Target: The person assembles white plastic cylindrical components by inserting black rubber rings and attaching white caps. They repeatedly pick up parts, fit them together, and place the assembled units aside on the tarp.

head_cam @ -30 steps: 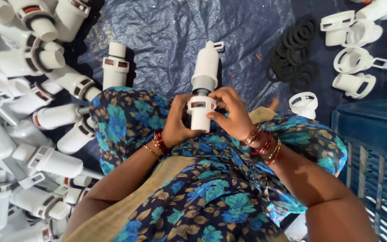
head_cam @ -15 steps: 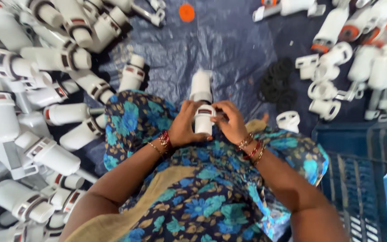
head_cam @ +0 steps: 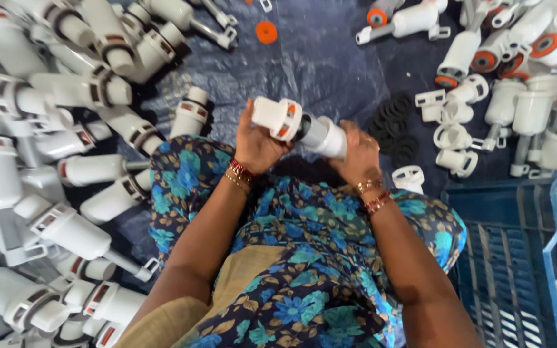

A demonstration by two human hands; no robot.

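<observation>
My left hand (head_cam: 256,145) grips the flanged end of a white fitting (head_cam: 299,125), my right hand (head_cam: 359,154) its barrel, holding it level above my lap for opposed twisting. Finished fittings (head_cam: 66,129) lie left; black washers (head_cam: 398,125) sit near right.

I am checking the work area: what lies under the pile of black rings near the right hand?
The black rings lie on the dark blue plastic sheet, between the right hand and loose white plastic parts. What is beneath the sheet cannot be seen.
</observation>
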